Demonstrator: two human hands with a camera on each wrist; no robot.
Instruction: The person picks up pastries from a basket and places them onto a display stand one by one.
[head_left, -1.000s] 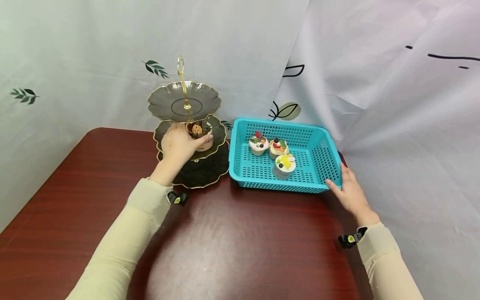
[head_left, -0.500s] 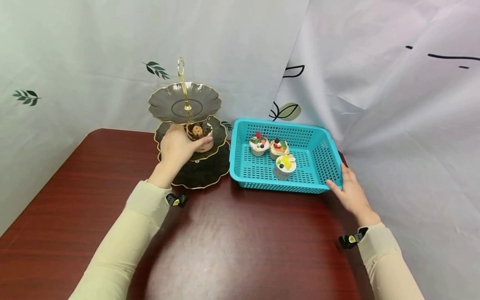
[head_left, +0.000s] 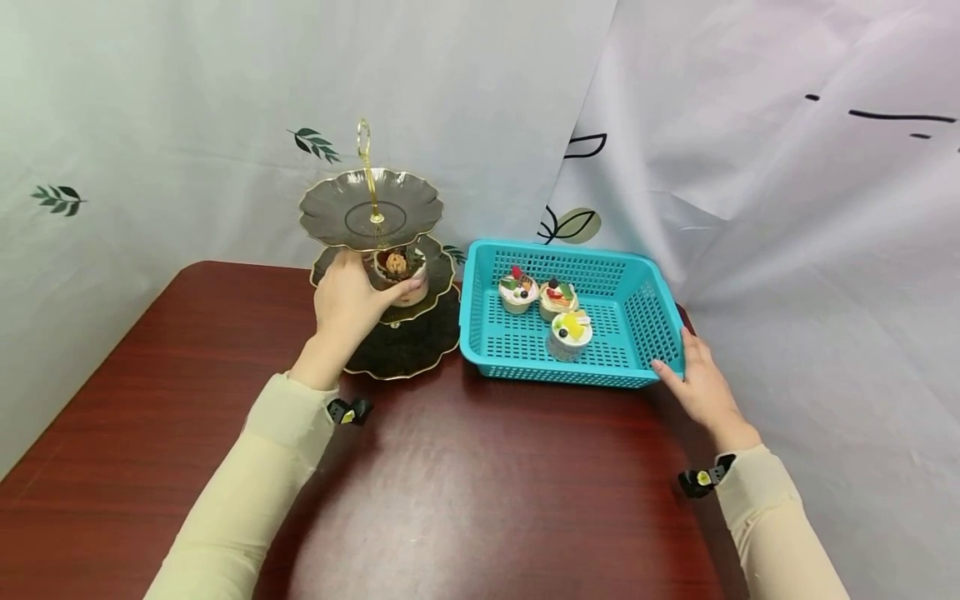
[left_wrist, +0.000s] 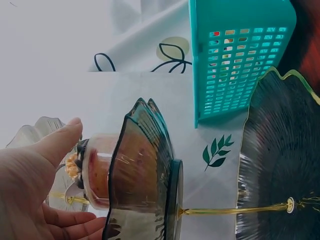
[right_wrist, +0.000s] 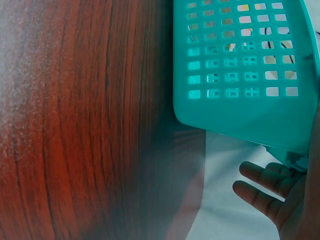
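A dessert cup [head_left: 420, 271] topped with a walnut stands on the middle plate of a three-tier cake stand [head_left: 318, 208]. My left hand [head_left: 341, 304] reaches in beside it under the top plate. In the left wrist view, thumb and fingers spread to either side of the cup [left_wrist: 97, 170], with a gap between them and its wall. My right hand [head_left: 703, 383] rests at the near right corner of a turquoise basket [head_left: 474, 333], thumb at the rim. Its fingers [right_wrist: 257, 200] extend loosely past the basket's outer side in the right wrist view.
Inside the basket sit a cup with yellow fruit [head_left: 567, 337], a cup with a raspberry [head_left: 517, 293] and a cup with strawberry [head_left: 557, 298]. The stand's wide bottom plate [head_left: 401, 354] lies close to the basket. A patterned cloth [head_left: 487, 125] hangs behind the table [head_left: 480, 483].
My left hand has drawn slightly left, loosening from the dessert cup, which stays on the middle plate. The right hand keeps its place on the basket.
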